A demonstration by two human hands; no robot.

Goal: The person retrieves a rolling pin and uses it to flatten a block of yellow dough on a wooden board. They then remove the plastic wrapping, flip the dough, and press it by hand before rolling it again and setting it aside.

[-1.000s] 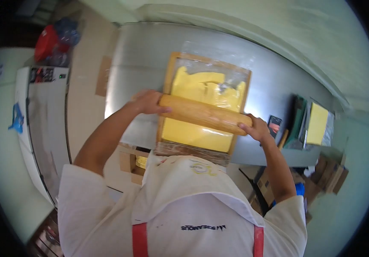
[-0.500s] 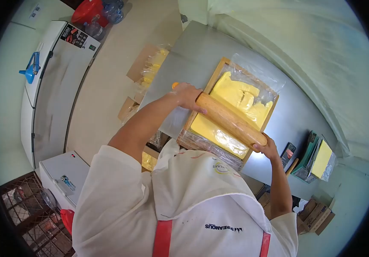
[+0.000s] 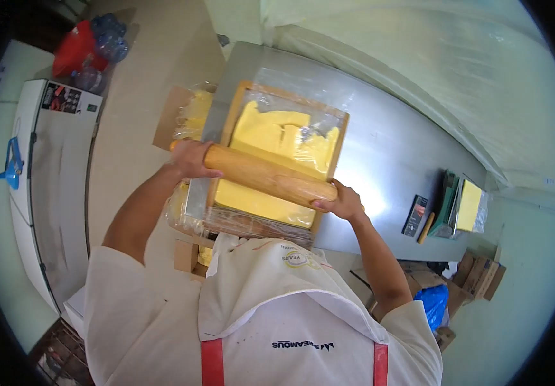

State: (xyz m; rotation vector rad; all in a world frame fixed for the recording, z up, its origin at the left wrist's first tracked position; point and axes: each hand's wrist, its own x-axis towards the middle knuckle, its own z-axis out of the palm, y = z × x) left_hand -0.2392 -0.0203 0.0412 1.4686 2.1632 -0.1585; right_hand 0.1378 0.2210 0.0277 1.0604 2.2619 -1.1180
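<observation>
Both hands still on rolling pin, cam angle turned

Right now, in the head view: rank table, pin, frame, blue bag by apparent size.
Largest to smallest, by visible outline:
1. table
2. frame
3. pin
4. blue bag, partly hidden, so its full size is unsure

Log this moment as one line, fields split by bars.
left hand: grips rolling pin | right hand: grips its other end | pin: across yellow slab in wooden frame
</observation>
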